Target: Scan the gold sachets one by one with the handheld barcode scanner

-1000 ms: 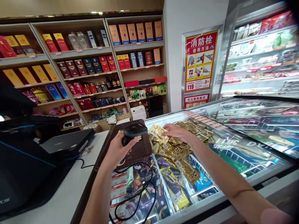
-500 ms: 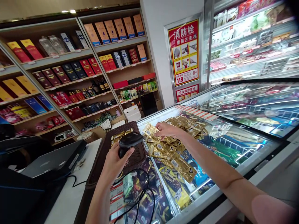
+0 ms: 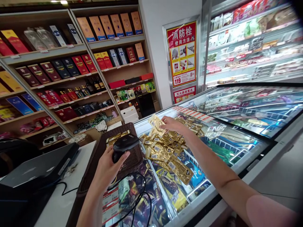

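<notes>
My left hand (image 3: 110, 162) is wrapped round the grip of a black barcode scanner (image 3: 126, 142), whose head points right toward the gold packets. Its black cable loops down over the freezer glass. In my right hand (image 3: 173, 124) is a gold foil packet (image 3: 156, 123), pinched by one edge and raised a little above the pile. That pile of gold packets (image 3: 165, 148) spreads over the freezer's glass top. Left of it, a brown wicker basket (image 3: 133, 157) holds more gold packets (image 3: 118, 136) at its far end, partly behind the scanner.
A chest freezer (image 3: 176, 217) with sliding glass lids runs to the right. On the left are a white counter (image 3: 61, 201) and a dark flat-topped device (image 3: 40, 167). Shelves of boxed goods (image 3: 113, 60) stand behind, beside a red wall poster (image 3: 181, 53).
My right hand has lifted a gold packet slightly off the pile, and it now stands out more clearly. The view has turned a little to the right; my left hand still holds the scanner.
</notes>
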`<state>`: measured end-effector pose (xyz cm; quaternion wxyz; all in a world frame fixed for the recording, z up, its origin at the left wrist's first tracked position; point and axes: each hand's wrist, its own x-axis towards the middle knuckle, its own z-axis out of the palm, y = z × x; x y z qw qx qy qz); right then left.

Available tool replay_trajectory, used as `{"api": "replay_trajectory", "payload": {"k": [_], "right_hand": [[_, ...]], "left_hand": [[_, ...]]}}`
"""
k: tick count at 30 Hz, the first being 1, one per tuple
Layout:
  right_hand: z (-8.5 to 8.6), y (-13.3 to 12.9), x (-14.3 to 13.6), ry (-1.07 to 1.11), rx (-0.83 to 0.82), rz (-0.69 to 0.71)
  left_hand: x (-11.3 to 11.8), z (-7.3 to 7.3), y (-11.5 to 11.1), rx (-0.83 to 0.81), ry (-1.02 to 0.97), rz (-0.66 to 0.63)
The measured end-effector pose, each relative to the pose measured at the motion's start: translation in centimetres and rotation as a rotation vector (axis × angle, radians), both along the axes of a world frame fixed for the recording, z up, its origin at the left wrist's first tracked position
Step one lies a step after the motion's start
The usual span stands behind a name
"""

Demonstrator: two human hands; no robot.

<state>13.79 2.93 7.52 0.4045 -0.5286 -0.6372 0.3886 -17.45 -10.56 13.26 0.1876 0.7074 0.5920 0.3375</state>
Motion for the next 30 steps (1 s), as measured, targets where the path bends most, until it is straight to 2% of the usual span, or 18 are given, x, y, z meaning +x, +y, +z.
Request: {"api": "replay_trajectory", "payload": {"k": [4, 6, 8, 10, 12, 15, 17, 20, 24, 27, 30], "right_hand": [[0.8, 1.0, 4.2, -0.455, 0.068, -0.485], [0.7, 1.5, 5.9, -0.592, 0.013, -0.609], [0.1, 2.1, 7.1, -0.610, -0.075, -0.647], [-0.6, 2.7, 7.8, -0.591, -0.144, -0.634], [-1.3, 3.4, 7.8, -0.587, -0.163, -0.558], [-2.2, 3.9, 6.5, -0.607, -0.115, -0.405], [-2.5, 4.0, 5.1, -0.628, -0.097, -0.353], [-2.7, 3.6, 3.2, -0.690, -0.106, -0.345], [-2.8, 2.9, 2.0, -0.788, -0.094, -0.372], [-2.8, 2.4, 1.2, -0.854, -0.009, -0.353], [-2.8, 2.0, -1.2, -0.860, 0.119, -0.296]], "left_hand": [[-1.0, -0.3, 0.6, -0.007, 0.010, 0.023], [-1.2, -0.5, 0.9, 0.001, 0.007, 0.042], [-1.1, -0.5, 0.9, 0.027, 0.005, 0.072], [-0.8, -0.5, 0.7, 0.047, 0.001, 0.098], [-0.6, -0.4, 0.6, 0.045, -0.005, 0.115], [-0.8, -0.4, 0.9, -0.018, 0.006, 0.098], [-1.2, -0.5, 1.2, -0.072, 0.026, 0.075], [-1.8, -0.6, 1.5, -0.104, 0.029, 0.060], [-2.3, -0.2, 1.3, -0.082, -0.005, 0.094], [-3.3, 0.5, 1.0, -0.068, -0.033, 0.145], [-5.4, 1.0, 0.9, -0.059, -0.037, 0.240]]}}
